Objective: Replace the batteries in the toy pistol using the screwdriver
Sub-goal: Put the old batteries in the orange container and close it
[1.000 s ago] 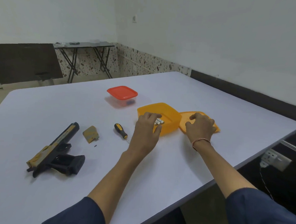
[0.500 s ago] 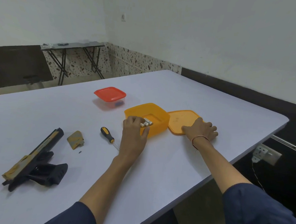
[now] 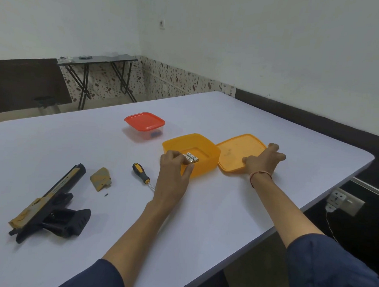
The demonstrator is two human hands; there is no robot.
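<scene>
A black and tan toy pistol [image 3: 49, 204] lies at the table's left, its tan battery cover [image 3: 100, 179] and a tiny screw [image 3: 106, 194] beside it. The screwdriver [image 3: 141, 173] with a black and orange handle lies between the cover and my left hand [image 3: 174, 175]. That hand pinches a few small batteries [image 3: 191, 158] over the near rim of the open orange box [image 3: 191, 154]. My right hand [image 3: 262, 161] grips the near right edge of the orange lid [image 3: 234, 152], which lies flat beside the box.
A clear container with a red lid [image 3: 144, 126] stands behind the orange box. The white table [image 3: 224, 211] ends close on the right, where a wall socket [image 3: 343, 200] sits below its edge. A folding table [image 3: 96, 60] stands at the far wall.
My left hand stays at the box's near rim with the batteries in its fingers. My right hand slid off the lid's top to its near right edge. The camera shifted.
</scene>
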